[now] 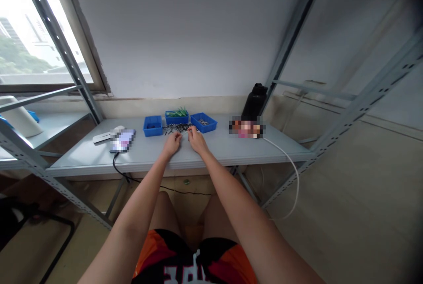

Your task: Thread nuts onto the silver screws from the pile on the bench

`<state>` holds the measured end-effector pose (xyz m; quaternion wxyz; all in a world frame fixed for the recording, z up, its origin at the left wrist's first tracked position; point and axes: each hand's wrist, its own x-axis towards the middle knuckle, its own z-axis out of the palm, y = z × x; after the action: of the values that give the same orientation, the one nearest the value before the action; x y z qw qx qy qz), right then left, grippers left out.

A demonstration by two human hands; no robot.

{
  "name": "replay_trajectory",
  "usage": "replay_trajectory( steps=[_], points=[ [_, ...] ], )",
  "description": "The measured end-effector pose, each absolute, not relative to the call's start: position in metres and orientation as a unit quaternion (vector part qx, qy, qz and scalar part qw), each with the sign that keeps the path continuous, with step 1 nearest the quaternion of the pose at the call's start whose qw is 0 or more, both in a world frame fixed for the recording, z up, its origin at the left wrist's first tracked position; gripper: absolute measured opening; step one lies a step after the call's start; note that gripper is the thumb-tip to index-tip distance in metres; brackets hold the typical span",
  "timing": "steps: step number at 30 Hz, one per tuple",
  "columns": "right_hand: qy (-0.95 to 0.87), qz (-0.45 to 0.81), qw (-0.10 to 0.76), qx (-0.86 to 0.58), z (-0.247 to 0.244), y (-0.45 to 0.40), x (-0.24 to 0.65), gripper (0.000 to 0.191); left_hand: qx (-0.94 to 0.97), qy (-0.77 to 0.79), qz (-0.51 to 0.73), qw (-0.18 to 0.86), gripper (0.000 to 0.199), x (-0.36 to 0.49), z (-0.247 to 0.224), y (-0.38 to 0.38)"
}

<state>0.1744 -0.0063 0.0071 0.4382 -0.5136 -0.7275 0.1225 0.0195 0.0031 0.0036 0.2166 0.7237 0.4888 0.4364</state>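
My left hand rests low over the grey shelf, its fingers closed in a pinch. Just beside it, my right hand pinches too, and the fingertips of both face each other across a small gap. A thin pale piece seems to lie between them, too small to name. Right behind the hands spreads a pile of small black and silver parts. Around it stand three blue bins: the left bin holds dark bits, the middle bin green strips, and the right bin small silvery pieces.
A phone with a black cable lies at the left by a white object. At the right stand a black bottle and a blurred device with a white cable. Metal shelf posts rise on both sides.
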Motion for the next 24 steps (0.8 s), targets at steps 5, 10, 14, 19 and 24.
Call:
replay_trajectory(
  steps=[5,10,14,19,24],
  points=[
    [-0.732,0.123,0.432,-0.512,0.011,-0.010,0.175,0.029,0.734,0.484,0.421,0.223,0.011,0.020,0.002,0.002],
    [-0.732,0.129,0.416,-0.524,0.010,-0.008,0.174,0.028,0.691,0.498,0.473,0.223,0.011,0.019,0.004,0.003],
    [-0.764,0.119,0.364,-0.519,0.005,-0.006,0.173,0.023,0.645,0.502,0.528,0.232,0.009,0.018,0.006,0.002],
    [-0.790,0.097,0.329,-0.508,0.000,-0.004,0.172,0.018,0.646,0.496,0.528,0.240,0.007,0.017,0.007,0.001],
    [-0.790,0.107,0.367,-0.479,-0.001,-0.003,0.172,0.017,0.639,0.495,0.537,0.242,0.007,0.017,0.007,0.001]
  ],
)
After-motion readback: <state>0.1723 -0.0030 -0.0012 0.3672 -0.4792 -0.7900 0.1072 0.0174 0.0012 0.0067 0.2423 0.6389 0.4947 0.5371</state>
